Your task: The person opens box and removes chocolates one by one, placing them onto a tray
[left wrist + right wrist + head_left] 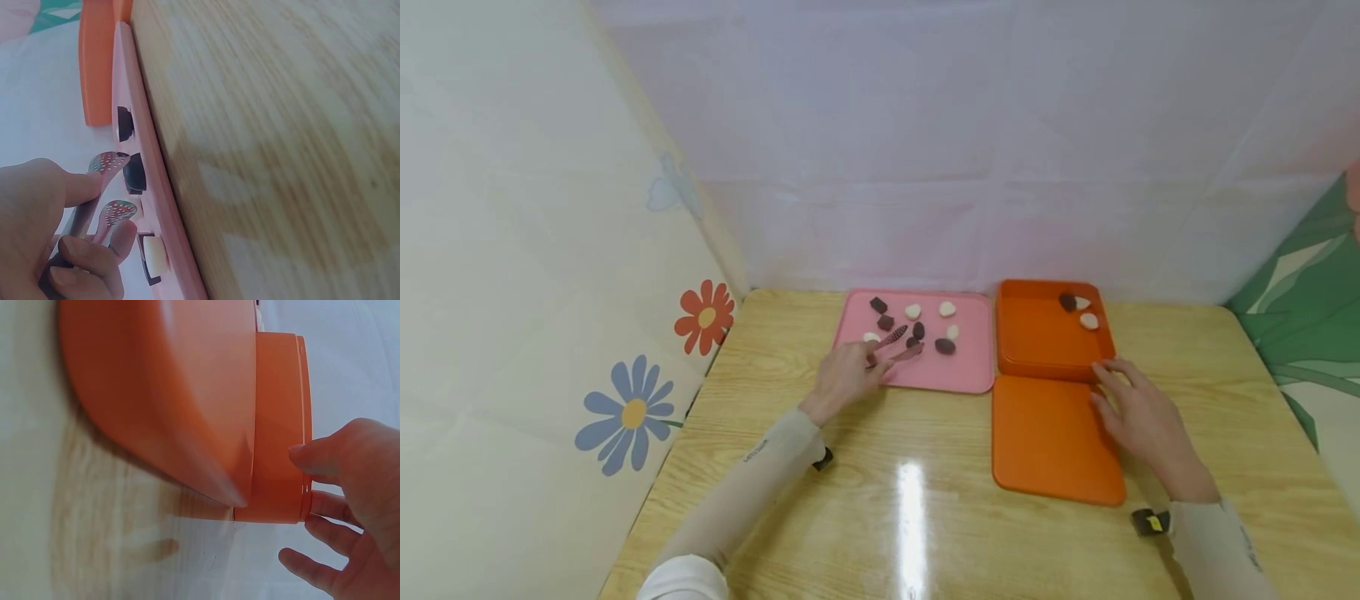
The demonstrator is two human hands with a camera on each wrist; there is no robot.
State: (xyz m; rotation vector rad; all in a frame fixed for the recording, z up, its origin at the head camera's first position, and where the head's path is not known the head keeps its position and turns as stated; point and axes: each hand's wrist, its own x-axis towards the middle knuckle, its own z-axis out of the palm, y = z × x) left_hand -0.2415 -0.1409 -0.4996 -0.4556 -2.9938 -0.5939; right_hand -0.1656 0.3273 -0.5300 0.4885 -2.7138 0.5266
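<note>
My left hand (847, 375) holds metal tongs (891, 337) with perforated, spoon-like ends, low over the pink tray (968, 373). The tong ends stand apart, and a dark piece (913, 342) shows between them; in the left wrist view one end overlaps a dark piece (135, 174). Dark and white chocolate-like pieces, such as a white one (947, 309) and a dark oval (945, 346), lie scattered on the tray. At the front right corner of the orange box (1030, 333), my right hand (1142, 412) pinches the rim, thumb on the front wall (278, 437), fingers behind.
Inside the box, at its back right, lie a dark piece (1067, 302) and two white pieces, one of them (1088, 321) nearer. An orange lid (1052, 437) lies directly in front of the box. A draped wall stands close behind tray and box.
</note>
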